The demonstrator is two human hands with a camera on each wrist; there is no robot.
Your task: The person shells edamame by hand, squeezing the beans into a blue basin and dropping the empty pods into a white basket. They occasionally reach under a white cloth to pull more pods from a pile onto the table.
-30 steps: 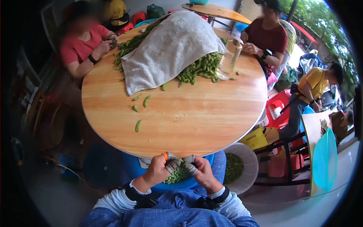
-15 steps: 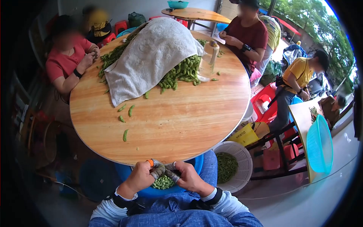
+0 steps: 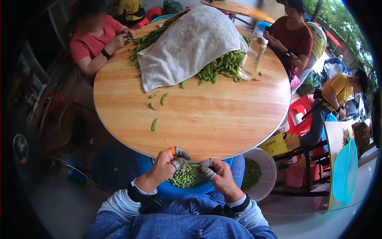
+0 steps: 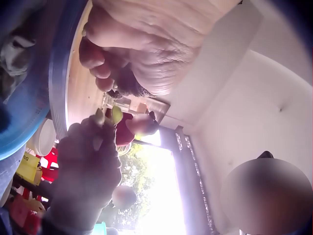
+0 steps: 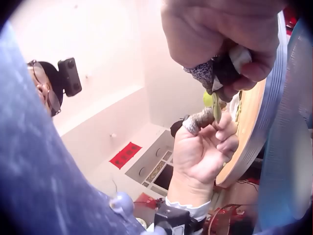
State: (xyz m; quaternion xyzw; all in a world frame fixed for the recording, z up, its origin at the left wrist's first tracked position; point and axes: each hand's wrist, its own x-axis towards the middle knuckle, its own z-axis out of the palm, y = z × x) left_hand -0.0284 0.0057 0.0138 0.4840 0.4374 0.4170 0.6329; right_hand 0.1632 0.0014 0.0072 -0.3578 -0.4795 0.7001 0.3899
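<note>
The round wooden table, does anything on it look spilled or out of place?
Slightly: four loose green pods lie on the table in front of the towel, apart from the partly covered heap, so they look strayed. The clear container seems to lean, though that may be lens distortion.

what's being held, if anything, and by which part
A green pod, pinched near one end by the right hand; whether the left hand holds anything is unclear.

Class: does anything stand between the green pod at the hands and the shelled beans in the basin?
Nothing visible does. The right hand holds the green pod; the shelled beans lie uncovered in the blue basin below. The wooden table hides part of the basin's far side.
</note>
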